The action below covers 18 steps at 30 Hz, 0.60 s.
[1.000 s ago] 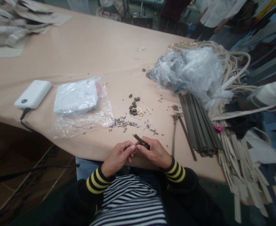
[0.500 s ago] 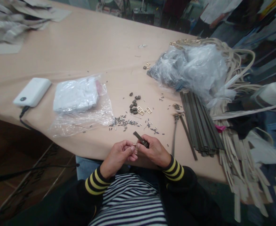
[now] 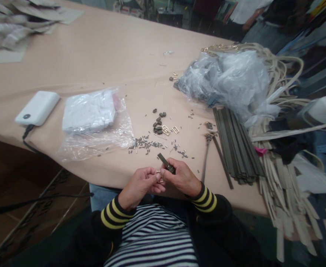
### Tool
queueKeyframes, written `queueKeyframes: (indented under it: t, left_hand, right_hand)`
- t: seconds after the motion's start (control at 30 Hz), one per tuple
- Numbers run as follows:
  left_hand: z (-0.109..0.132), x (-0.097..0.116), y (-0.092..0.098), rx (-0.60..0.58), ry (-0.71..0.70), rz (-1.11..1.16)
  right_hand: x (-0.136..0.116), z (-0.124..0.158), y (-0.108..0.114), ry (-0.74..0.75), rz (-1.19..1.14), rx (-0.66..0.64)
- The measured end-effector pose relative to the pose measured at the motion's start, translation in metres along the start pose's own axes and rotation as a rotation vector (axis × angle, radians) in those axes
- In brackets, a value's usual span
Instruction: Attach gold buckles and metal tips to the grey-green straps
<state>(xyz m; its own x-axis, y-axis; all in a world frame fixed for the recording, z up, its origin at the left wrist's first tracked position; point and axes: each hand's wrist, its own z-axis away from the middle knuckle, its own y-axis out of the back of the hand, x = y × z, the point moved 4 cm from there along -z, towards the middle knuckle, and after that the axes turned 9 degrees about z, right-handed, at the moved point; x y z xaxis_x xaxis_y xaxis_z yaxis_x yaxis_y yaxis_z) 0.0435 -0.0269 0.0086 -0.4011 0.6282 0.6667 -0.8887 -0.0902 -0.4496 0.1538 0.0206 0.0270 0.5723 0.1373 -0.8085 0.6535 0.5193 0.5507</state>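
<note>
At the table's front edge, my left hand [image 3: 144, 182] pinches a small gold-coloured metal buckle [image 3: 159, 176] between thumb and fingers. My right hand [image 3: 182, 177] is closed around a dark olive strap [image 3: 163, 160], whose free end sticks out past the fingers. The right thumb meets the buckle, and part of the strap is hidden inside that hand. Just beyond lie scattered small metal pieces [image 3: 145, 144], several dark strap loops [image 3: 157, 122] and a few more gold buckles [image 3: 165, 130].
Dark straps [image 3: 237, 148] lie bundled on the right, beside hanging beige straps [image 3: 284, 211]. Behind them rests a clear plastic bag [image 3: 230, 78]. To the left are a wrapped white packet [image 3: 89, 113] and a white power bank [image 3: 37, 107] with a cable. A person [image 3: 248, 18] stands across the table.
The buckle has turned slightly between my fingers, and my left fingers have shifted a little toward my right hand. The strap stays in my right hand. The person at the back has shifted left.
</note>
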Motion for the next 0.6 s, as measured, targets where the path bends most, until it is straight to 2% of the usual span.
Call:
queueKeyframes:
  t: [0.23,0.33,0.47,0.6]
  left_hand:
    - [0.000,0.010,0.005,0.003,-0.068,-0.193]
    - [0.000,0.009,0.007,-0.045,-0.032,-0.254]
    - [0.000,0.004,0.008,-0.088,0.032,-0.169]
    - [0.001,0.004,0.009,-0.082,0.045,-0.051]
  right_hand:
    - [-0.001,0.001,0.002,0.012,0.012,-0.053]
    - [0.000,0.001,0.001,0.023,-0.002,-0.105]
    - [0.002,0.000,-0.002,0.010,-0.044,-0.146]
    - [0.005,0.002,0.000,-0.042,0.000,-0.084]
